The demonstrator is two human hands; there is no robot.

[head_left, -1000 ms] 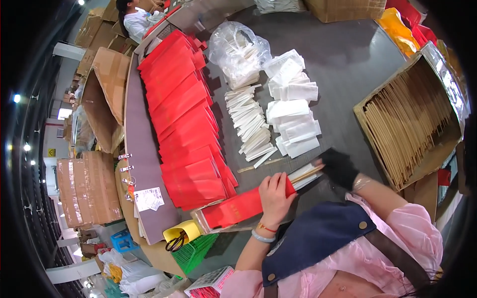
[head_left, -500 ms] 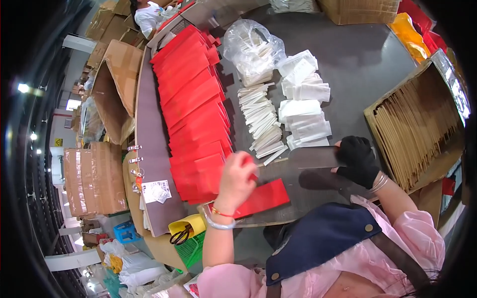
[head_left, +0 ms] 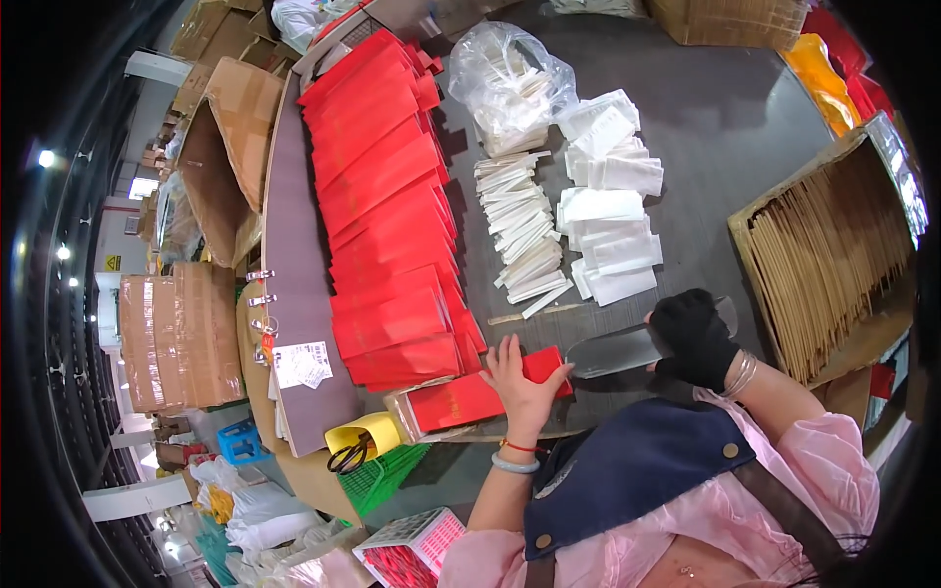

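Observation:
A long red paper envelope (head_left: pixel 461 404) lies near the table's front edge. My left hand (head_left: pixel 524 392), bare with a bracelet at the wrist, rests on it with fingers spread and thumb pointing right. My right hand (head_left: pixel 694 335), in a black fingerless glove, is closed round a clear, flat plastic piece (head_left: pixel 618 353), perhaps a sleeve. The plastic's left end reaches close to the envelope's right end. Left of centre, red envelopes (head_left: pixel 392 225) overlap in a long row. Narrow white paper packets (head_left: pixel 524 230) and wider white packets (head_left: pixel 610 230) lie beyond my hands.
A clear bag of white packets (head_left: pixel 512 83) sits at the back. On the right, an open carton (head_left: pixel 755 284) holds brown cardboard sheets. Black-handled scissors (head_left: pixel 350 455) stand in a yellow holder (head_left: pixel 377 431) at the front left, above a green basket (head_left: pixel 382 480).
My left hand has gone from curled fingers over the red row to spread fingers on the single envelope, moving right. The clear plastic piece has come nearer the envelope and tilted.

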